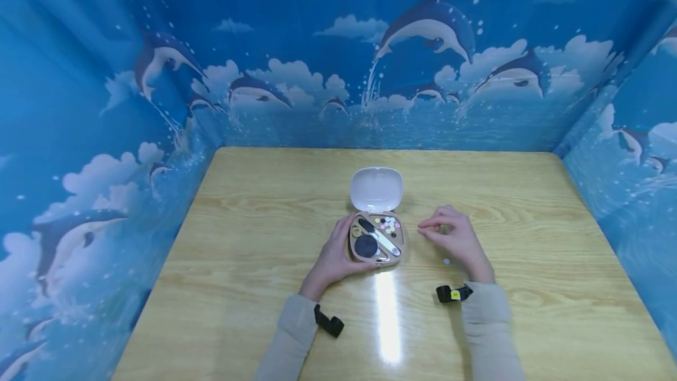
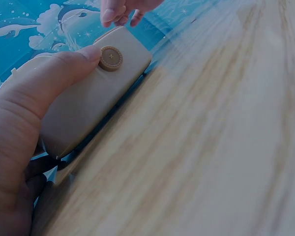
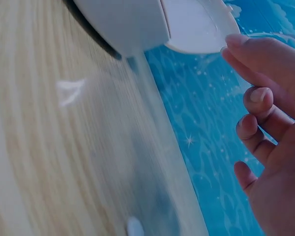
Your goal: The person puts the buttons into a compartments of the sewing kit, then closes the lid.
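My left hand grips a beige sewing kit box, fingers along its left side. In the left wrist view its thumb lies beside the round latch button on the front. The white lid stands raised at the back. Inside are a dark round disc, a diagonal black-and-white tool, a small gold ring and several coloured buttons. Just right of the box, my right hand holds thumb and forefinger tips together; I cannot tell whether something tiny is between them.
A small pale disc, like a button, lies on the wooden table below my right hand. Blue dolphin-print curtains enclose the table's back and sides. Each wrist carries a black strapped camera.
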A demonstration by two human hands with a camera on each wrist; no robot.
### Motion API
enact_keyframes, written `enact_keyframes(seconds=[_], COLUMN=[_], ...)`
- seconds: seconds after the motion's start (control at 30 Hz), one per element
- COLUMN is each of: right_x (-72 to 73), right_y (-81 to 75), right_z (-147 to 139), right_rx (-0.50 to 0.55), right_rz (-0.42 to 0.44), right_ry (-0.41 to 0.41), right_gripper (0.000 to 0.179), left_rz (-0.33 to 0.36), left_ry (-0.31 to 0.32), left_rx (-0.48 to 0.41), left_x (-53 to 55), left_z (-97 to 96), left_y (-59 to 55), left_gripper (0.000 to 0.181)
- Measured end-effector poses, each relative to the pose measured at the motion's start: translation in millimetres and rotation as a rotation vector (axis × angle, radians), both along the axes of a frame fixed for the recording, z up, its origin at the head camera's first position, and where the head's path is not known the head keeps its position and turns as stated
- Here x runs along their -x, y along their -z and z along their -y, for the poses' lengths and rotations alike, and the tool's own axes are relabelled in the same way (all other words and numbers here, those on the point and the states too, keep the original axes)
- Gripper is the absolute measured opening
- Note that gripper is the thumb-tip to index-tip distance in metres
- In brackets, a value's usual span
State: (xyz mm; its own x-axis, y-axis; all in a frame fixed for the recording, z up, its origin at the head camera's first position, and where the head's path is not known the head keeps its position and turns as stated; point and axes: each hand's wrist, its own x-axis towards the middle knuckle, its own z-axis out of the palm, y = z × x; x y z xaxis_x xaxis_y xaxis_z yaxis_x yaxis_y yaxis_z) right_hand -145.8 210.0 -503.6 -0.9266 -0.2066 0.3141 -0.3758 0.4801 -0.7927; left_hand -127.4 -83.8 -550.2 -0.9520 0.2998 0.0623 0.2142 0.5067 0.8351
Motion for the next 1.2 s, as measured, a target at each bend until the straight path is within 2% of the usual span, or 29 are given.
enact_keyframes(seconds=[0.23,0.5,0.7,0.9,1.1,1.2], right_x=[-6.3,-25.8,-34.7,-41.1,-39.0,-37.7], right_y=[2.6,-16.5,-14.7,-3.8,27.9,37.2], right_z=[-16,-21,-28,-39,-60,-67], right_rx=[-0.011,0.024,0.015,0.021,-0.045,-0.064], right_rz=[-0.013,-0.026,0.008,0.072,0.160,0.152], right_ry=[0.038,0.031,0.040,0.013,-0.020,-0.052], right_gripper=[0.014,0.012,0.012,0.012,0.017,0.022], left_rz=[-0.013,-0.027,-0.009,-0.006,-0.012,-0.015], left_ry=[0.003,0.001,0.001,0.001,0.002,0.002], left_rx=[0.003,0.012,0.015,0.016,0.016,0.015], left_x=[-0.2,-0.6,-0.5,-0.4,-0.8,-0.8], left_z=[0.6,0.9,0.4,0.3,0.9,0.9], left_y=[0.7,-0.2,-0.6,-0.3,0.3,0.7], left_gripper=[0.127,0.127,0.127,0.127,0.127,0.127])
